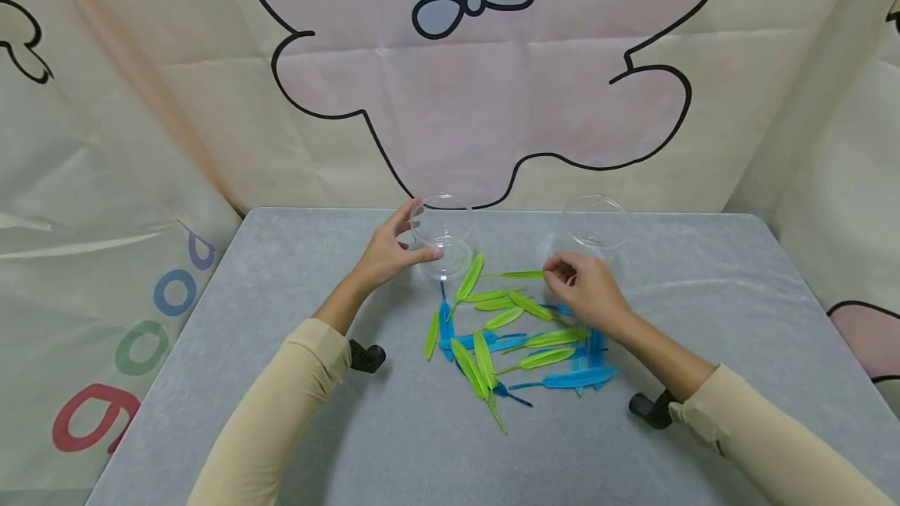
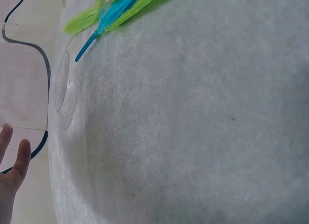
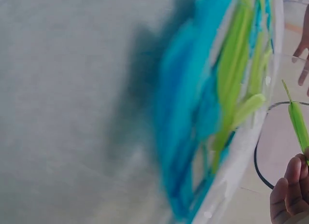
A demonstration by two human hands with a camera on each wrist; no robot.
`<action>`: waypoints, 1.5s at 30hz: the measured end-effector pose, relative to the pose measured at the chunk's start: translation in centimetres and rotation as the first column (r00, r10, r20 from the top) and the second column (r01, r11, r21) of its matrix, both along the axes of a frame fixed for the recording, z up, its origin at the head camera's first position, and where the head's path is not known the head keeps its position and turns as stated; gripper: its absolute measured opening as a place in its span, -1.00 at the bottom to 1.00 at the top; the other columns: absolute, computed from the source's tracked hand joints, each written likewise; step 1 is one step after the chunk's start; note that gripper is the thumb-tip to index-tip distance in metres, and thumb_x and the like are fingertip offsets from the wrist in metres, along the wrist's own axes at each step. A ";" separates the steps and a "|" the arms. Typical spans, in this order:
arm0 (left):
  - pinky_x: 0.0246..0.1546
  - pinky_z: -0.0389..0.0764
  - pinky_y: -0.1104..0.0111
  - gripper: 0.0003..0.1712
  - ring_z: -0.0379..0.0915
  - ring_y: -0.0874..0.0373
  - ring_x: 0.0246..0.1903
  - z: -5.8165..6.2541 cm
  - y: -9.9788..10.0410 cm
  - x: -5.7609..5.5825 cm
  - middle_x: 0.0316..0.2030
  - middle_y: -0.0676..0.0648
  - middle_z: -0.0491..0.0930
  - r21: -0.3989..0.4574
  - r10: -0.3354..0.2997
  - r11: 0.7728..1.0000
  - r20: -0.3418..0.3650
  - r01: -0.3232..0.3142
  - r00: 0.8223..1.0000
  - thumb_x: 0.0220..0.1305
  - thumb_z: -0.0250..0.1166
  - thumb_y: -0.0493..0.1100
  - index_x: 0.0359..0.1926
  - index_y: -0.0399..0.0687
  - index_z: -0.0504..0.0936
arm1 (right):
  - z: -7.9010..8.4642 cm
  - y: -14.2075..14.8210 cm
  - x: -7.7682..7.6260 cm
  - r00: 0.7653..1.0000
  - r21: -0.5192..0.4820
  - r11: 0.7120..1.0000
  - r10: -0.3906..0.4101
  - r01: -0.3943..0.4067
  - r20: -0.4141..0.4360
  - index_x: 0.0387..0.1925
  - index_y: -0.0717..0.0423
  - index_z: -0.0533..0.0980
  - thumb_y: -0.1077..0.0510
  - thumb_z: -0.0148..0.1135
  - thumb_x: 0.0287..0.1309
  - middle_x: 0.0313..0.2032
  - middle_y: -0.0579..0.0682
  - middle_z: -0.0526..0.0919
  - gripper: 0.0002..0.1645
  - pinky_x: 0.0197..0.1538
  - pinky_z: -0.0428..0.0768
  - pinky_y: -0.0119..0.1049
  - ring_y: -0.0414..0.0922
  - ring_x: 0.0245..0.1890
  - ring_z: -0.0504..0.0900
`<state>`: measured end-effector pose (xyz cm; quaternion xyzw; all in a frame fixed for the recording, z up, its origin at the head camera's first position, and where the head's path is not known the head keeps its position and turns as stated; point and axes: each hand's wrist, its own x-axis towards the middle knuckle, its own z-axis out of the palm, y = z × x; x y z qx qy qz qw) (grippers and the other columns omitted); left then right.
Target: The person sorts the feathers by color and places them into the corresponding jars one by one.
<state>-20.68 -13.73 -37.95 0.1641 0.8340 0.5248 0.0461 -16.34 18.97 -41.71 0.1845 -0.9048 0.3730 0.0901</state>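
Note:
At the back of the table my left hand [image 1: 394, 250] holds the side of a clear plastic cup [image 1: 450, 265], thumb in front and fingers behind. My right hand [image 1: 585, 284] pinches a lime-green feather [image 1: 522, 274] at one end, and it points left above the table. That feather [image 3: 298, 122] also stands out from the fingers in the right wrist view. Under and between the hands lies a loose spread of green feathers [image 1: 551, 338] and blue feathers [image 1: 580, 379], several overlapping. Part of the left hand [image 2: 14, 173] shows in the left wrist view.
A second clear plastic cup [image 1: 596, 226] stands at the back right, behind the right hand. The grey table [image 1: 295, 412] ends at a back edge close to a printed cloth wall [image 1: 576, 100]. Black wrist cameras sit below both wrists.

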 end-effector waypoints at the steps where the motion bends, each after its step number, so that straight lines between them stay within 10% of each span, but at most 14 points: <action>1: 0.23 0.37 -0.14 0.07 0.17 -0.19 0.40 0.0 0.0 0.0 0.47 -0.21 0.19 0.001 0.000 1.000 0.001 0.000 1.000 0.17 0.47 -0.23 0.56 -0.13 0.02 | 0.2 -0.1 0.0 1.000 -0.006 1.000 0.003 -0.003 -0.006 -0.32 0.22 0.66 0.30 0.26 0.27 -0.48 -0.06 0.65 -0.92 -0.37 0.55 -0.36 -0.17 -0.48 0.56; 33: 0.20 0.39 -0.16 0.07 0.18 -0.23 0.39 0.0 0.0 0.0 0.46 -0.24 0.19 0.007 -0.006 1.000 -0.002 0.006 1.000 0.16 0.49 -0.22 0.56 -0.09 0.04 | 9.6 -0.7 -3.5 0.986 0.010 0.999 0.034 -0.033 -0.164 -0.21 0.25 0.65 0.26 0.20 0.35 -0.38 0.08 0.70 -0.85 -0.32 0.48 -0.53 -0.10 -0.41 0.59; 40: 0.18 0.41 -0.14 0.12 0.21 -0.06 0.39 -3.9 -0.9 -2.5 0.47 -0.06 0.21 0.018 0.008 1.000 -0.024 -0.007 1.000 0.11 0.54 -0.06 0.56 0.22 0.05 | 11.7 -1.3 -4.6 0.981 0.018 1.000 0.026 -0.023 -0.191 -0.21 0.26 0.66 0.29 0.19 0.33 -0.35 0.12 0.72 -0.85 -0.33 0.48 -0.52 -0.05 -0.41 0.61; 45: 0.18 0.45 -0.08 0.12 0.23 -0.01 0.38 -4.0 -0.9 -2.5 0.46 -0.02 0.23 0.003 0.020 1.000 -0.020 -0.020 1.000 0.09 0.55 -0.03 0.56 0.24 0.07 | 12.9 -2.2 -5.5 0.984 0.046 0.999 0.035 -0.027 -0.175 -0.18 0.25 0.67 0.25 0.17 0.36 -0.28 0.13 0.73 -0.81 -0.30 0.50 -0.42 -0.03 -0.36 0.63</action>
